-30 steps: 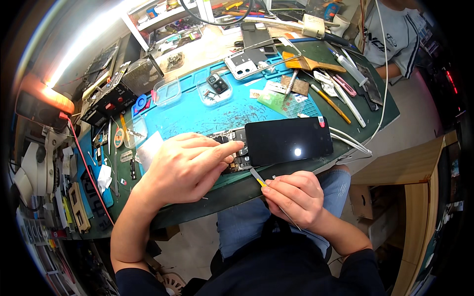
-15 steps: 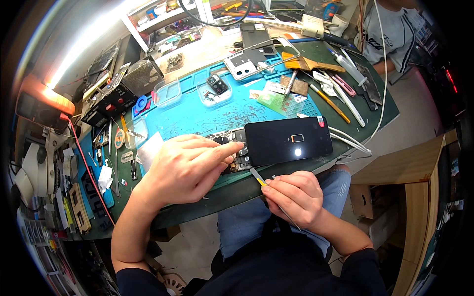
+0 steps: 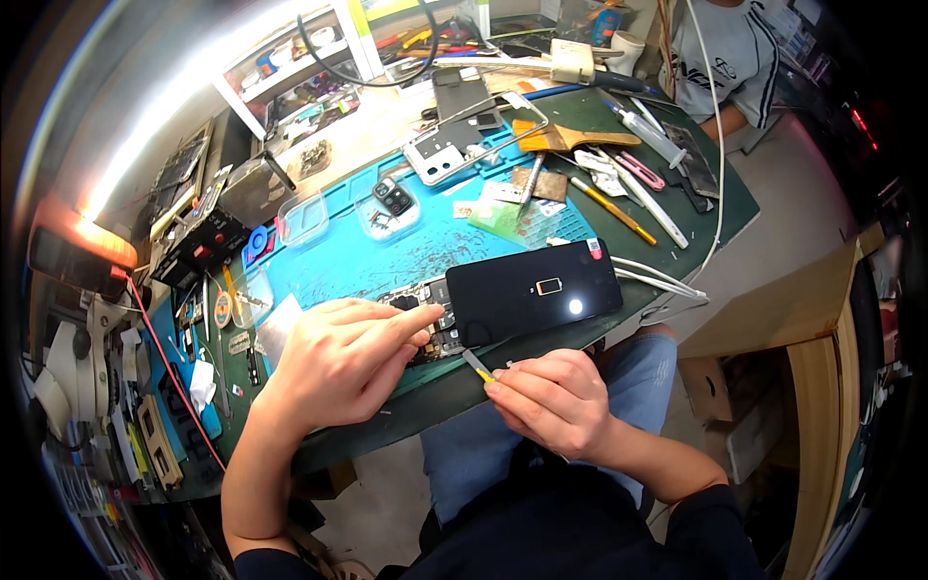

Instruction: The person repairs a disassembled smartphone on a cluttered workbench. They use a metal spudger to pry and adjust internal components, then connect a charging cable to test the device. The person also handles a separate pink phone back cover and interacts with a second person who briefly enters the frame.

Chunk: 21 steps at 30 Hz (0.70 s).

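Note:
An opened phone (image 3: 443, 333) lies on the mat's front part with its circuit board bare. A black phone screen (image 3: 522, 295) sits at its right, showing a low-battery icon. My left hand (image 3: 343, 362) is closed at the phone, its index fingertip pressing on the board and its thumb by the near edge. Beside the screen's lower left corner, my right hand (image 3: 556, 396) pinches a slim tool (image 3: 478, 366) with a flat grey end and a yellow band. The tool's tip is close to the screen edge; whether they touch I cannot tell.
Clear plastic boxes (image 3: 389, 215) with small parts stand beyond the phone on the blue mat (image 3: 338, 261). A brush (image 3: 580, 135), a syringe (image 3: 650, 135) and a phone frame (image 3: 440, 159) lie further back. White cables (image 3: 662, 278) run off right. Another person (image 3: 725, 58) is at the far right.
The whole view has shifted, so the bench and both hands appear further left and slightly lower. The hands keep their hold on the phone and the slim tool.

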Each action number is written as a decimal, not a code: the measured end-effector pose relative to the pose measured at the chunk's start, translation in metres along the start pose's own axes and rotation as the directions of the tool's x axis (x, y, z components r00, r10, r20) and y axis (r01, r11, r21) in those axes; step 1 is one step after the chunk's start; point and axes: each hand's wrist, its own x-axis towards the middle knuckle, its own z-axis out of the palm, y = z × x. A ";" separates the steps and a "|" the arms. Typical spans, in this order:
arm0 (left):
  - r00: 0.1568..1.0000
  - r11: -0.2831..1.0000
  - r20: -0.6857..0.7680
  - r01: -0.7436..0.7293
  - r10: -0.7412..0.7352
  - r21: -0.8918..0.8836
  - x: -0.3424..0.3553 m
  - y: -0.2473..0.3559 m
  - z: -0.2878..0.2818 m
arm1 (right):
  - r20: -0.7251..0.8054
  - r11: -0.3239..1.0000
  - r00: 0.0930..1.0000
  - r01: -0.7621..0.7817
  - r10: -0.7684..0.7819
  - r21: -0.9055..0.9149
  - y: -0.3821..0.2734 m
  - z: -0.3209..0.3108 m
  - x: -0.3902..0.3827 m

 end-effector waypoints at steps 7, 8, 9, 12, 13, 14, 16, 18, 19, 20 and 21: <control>1.000 1.000 0.002 -0.002 0.002 0.011 0.003 0.002 0.000 | -0.009 1.000 1.000 0.001 -0.001 -0.005 0.000 0.000 -0.003; 1.000 1.000 0.006 0.001 -0.002 0.013 0.003 0.003 -0.001 | -0.010 1.000 1.000 0.002 -0.002 -0.004 0.000 0.001 -0.003; 1.000 1.000 0.000 0.004 -0.004 0.014 0.002 0.003 0.000 | -0.010 1.000 1.000 0.002 -0.002 -0.004 0.001 0.001 -0.004; 1.000 1.000 -0.011 0.011 -0.011 0.015 0.001 0.002 0.002 | -0.009 1.000 1.000 0.001 -0.001 -0.002 0.000 0.001 -0.004; 1.000 1.000 -0.010 0.011 -0.011 0.014 0.001 0.002 0.002 | -0.008 1.000 1.000 0.000 0.000 -0.001 0.000 0.001 -0.004; 1.000 1.000 -0.008 0.013 -0.013 0.014 0.001 0.002 0.002 | -0.012 1.000 1.000 -0.002 0.003 0.001 0.000 0.001 -0.003; 1.000 1.000 -0.009 0.015 -0.015 0.009 0.001 0.003 0.001 | -0.021 1.000 1.000 -0.007 0.007 0.006 -0.001 0.000 -0.001; 1.000 1.000 -0.005 0.016 -0.016 0.009 0.002 0.004 0.001 | -0.026 1.000 1.000 -0.008 0.008 0.001 -0.001 0.000 -0.002; 1.000 1.000 -0.001 0.018 -0.018 0.012 0.003 0.005 0.000 | -0.029 1.000 1.000 -0.008 0.008 -0.002 -0.001 0.000 -0.003; 1.000 1.000 0.003 0.023 -0.023 0.012 0.002 0.004 0.000 | -0.025 1.000 1.000 -0.006 0.005 -0.004 -0.001 0.001 -0.003; 1.000 1.000 0.001 0.023 -0.023 0.009 0.002 0.003 0.001 | -0.021 1.000 1.000 -0.003 0.003 -0.006 0.000 0.001 -0.003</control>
